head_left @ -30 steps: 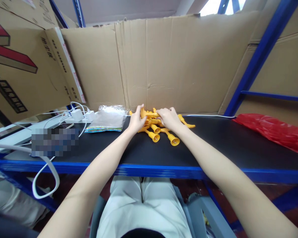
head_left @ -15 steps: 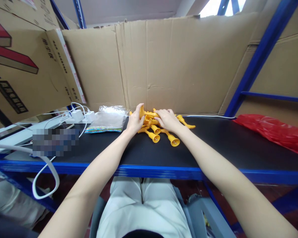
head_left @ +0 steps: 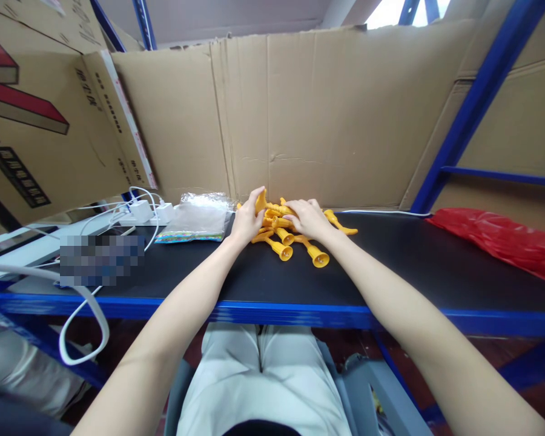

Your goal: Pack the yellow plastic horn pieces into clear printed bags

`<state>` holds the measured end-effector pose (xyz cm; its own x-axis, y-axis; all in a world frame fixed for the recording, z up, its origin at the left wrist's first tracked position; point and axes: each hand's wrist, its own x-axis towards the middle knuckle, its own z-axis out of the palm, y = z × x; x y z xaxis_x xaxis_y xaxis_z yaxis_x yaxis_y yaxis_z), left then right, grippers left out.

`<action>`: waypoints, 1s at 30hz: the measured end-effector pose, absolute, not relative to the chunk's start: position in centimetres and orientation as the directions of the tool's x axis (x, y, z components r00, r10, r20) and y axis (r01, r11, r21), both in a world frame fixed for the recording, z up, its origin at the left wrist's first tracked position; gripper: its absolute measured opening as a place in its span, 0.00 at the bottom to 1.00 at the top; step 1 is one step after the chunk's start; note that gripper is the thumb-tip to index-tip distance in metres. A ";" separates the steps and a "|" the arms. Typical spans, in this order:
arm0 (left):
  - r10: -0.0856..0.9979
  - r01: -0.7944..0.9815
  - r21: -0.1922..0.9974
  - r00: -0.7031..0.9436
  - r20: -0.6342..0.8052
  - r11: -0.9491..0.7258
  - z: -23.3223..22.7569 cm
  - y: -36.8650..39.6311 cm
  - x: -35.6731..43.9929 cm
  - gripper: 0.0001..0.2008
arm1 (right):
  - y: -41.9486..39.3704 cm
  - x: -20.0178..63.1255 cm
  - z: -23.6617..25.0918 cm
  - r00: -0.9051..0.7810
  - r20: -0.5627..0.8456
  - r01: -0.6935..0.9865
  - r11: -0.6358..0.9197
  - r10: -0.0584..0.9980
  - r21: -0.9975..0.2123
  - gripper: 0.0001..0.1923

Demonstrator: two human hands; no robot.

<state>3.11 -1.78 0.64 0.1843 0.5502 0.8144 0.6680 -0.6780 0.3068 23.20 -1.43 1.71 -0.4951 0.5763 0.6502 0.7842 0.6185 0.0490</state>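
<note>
A pile of yellow plastic pieces, each with a flared, cup-like end and a thin curved tail, lies on the black tabletop. My left hand is closed at the pile's left side, on a yellow piece that shows between thumb and fingers. Over the right side of the pile, my right hand curls its fingers round another yellow piece; its fingertips are partly hidden. One more yellow piece lies just right of my right hand, its curved tail pointing right.
Left of the pile lies a stack of clear plastic bags. Beyond it are white chargers with tangled cables and a blurred-out object. A red plastic bag lies at the right. Cardboard walls the back; a blue rail edges the front.
Both hands stay at the pile with almost no movement. The yellow piece in my left hand has tilted slightly, and my right hand has shifted a little.
</note>
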 end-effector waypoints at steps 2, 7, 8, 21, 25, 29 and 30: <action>0.565 0.667 0.322 0.181 0.805 -0.672 0.8 -2.0 3.1 0.27 | -1.5 23.2 1.8 -0.491 0.656 0.791 0.610 0.573 0.059 0.14; 0.598 0.658 0.370 0.156 0.786 -0.656 0.9 -2.3 3.3 0.27 | -1.8 23.1 2.0 -0.493 0.668 0.805 0.583 0.557 0.108 0.13; 0.603 0.658 0.379 0.146 0.784 -0.651 0.9 -2.2 3.4 0.27 | -1.8 23.1 2.1 -0.495 0.668 0.809 0.575 0.555 0.121 0.13; 0.666 0.696 0.416 0.120 0.737 -0.585 0.6 -2.0 3.6 0.27 | -2.2 23.1 2.3 -0.526 0.667 0.825 0.507 0.528 0.249 0.09; 0.665 0.707 0.406 0.122 0.737 -0.579 0.7 -2.1 3.7 0.27 | -2.1 23.1 2.3 -0.523 0.668 0.826 0.510 0.529 0.242 0.09; 0.667 0.708 0.414 0.108 0.737 -0.572 0.7 -2.1 3.8 0.26 | -2.1 23.1 2.3 -0.515 0.678 0.830 0.502 0.524 0.242 0.09; 0.670 0.708 0.418 0.104 0.735 -0.569 0.7 -2.1 3.8 0.26 | -2.1 23.1 2.3 -0.513 0.680 0.832 0.499 0.523 0.243 0.09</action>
